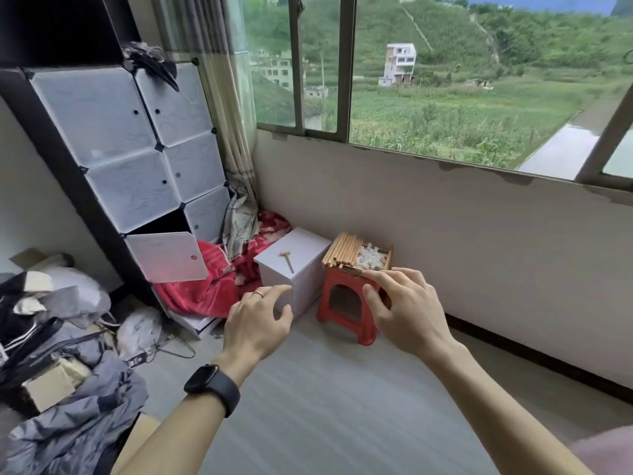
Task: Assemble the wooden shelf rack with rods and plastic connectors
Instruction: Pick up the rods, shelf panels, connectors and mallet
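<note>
A shallow box (388, 258) sits on a small red plastic stool (346, 303) by the wall under the window. It holds a bundle of wooden rods (342, 252) on its left and a heap of white plastic connectors (371, 258) on its right. A small wooden mallet (287, 259) lies on top of a white box (298, 248) left of the stool. My left hand (255, 320) hovers in front of the white box, fingers loosely curled, holding nothing. My right hand (400, 306) is raised in front of the stool, fingers spread and empty.
A black-framed cube cabinet (137, 149) with translucent doors stands at the left, one lower door (164, 257) hanging open. A red blanket (212, 279) lies at its foot. Clothes, bags and cardboard (61, 354) pile up at the lower left. Pale floor (325, 399) stretches before me.
</note>
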`<state>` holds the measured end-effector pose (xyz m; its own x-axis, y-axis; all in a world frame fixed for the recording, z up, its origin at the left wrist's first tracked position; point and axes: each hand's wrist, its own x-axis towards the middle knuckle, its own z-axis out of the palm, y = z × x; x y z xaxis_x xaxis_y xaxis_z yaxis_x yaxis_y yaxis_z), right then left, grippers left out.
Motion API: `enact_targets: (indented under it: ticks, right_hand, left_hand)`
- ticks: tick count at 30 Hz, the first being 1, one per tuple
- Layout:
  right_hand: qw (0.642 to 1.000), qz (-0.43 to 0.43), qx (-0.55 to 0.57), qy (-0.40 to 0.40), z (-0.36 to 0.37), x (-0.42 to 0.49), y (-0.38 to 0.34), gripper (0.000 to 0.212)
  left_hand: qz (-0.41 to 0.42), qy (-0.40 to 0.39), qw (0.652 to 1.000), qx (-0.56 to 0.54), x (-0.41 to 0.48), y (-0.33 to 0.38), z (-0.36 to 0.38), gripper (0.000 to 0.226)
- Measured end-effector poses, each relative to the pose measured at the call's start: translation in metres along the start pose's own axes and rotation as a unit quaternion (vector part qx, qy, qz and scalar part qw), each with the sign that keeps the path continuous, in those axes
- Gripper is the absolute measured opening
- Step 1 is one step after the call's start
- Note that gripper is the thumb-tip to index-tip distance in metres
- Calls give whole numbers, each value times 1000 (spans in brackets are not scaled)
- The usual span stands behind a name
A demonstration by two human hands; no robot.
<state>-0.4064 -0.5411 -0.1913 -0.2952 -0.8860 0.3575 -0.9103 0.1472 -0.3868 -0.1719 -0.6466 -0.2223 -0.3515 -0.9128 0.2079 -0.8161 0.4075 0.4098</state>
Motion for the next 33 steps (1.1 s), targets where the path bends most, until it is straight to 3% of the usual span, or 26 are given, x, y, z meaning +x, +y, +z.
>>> enact_targets:
  ticks: [11, 25, 33]
  right_hand:
    - [994, 0, -5, -107, 128, 156, 30, 42]
    - [981, 89, -22, -171, 245, 339, 55, 46]
    - [973, 118, -12, -196, 299, 437, 113, 47]
  left_hand:
    - [-78, -72, 994, 3, 157, -84, 74, 42]
    - [-45, -173, 984, 12, 393, -141, 141, 43]
    - [-43, -221, 974, 21, 512, -145, 209, 41]
